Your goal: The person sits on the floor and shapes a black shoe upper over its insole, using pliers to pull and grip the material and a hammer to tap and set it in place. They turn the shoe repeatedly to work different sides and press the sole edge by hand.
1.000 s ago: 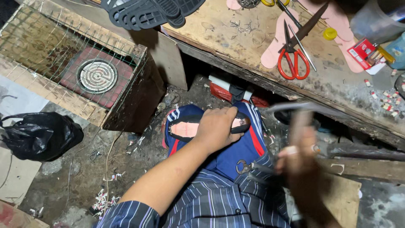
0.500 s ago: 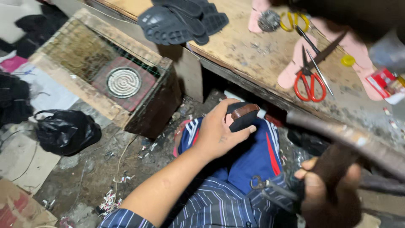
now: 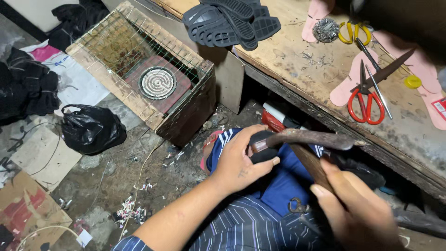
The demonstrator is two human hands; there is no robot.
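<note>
Across the top, from twelve to three o'clock, runs my wooden desk [image 3: 297, 69], scarred and dusty. At eleven o'clock on the floor sits a wooden box [image 3: 139, 69] with wire mesh over it and a round coil heater [image 3: 157, 82] inside. Black soles [image 3: 232, 21] are stacked on the desk at twelve. A black bag [image 3: 91, 128] lies on the floor at nine. Pink insoles lie under the red scissors [image 3: 367, 100] at two, with yellow scissors [image 3: 348, 33] just above them and a heap of small nails [image 3: 325, 29] beside those.

At the centre, over my lap, my left hand [image 3: 239, 162] is clenched around a small dark piece [image 3: 263, 148], which rests on the blue cloth [image 3: 288, 179]. My right hand [image 3: 357, 214], at five o'clock, grips the wooden handle of a hammer [image 3: 309, 139]; its rusty head lies right on the dark piece, touching it.
</note>
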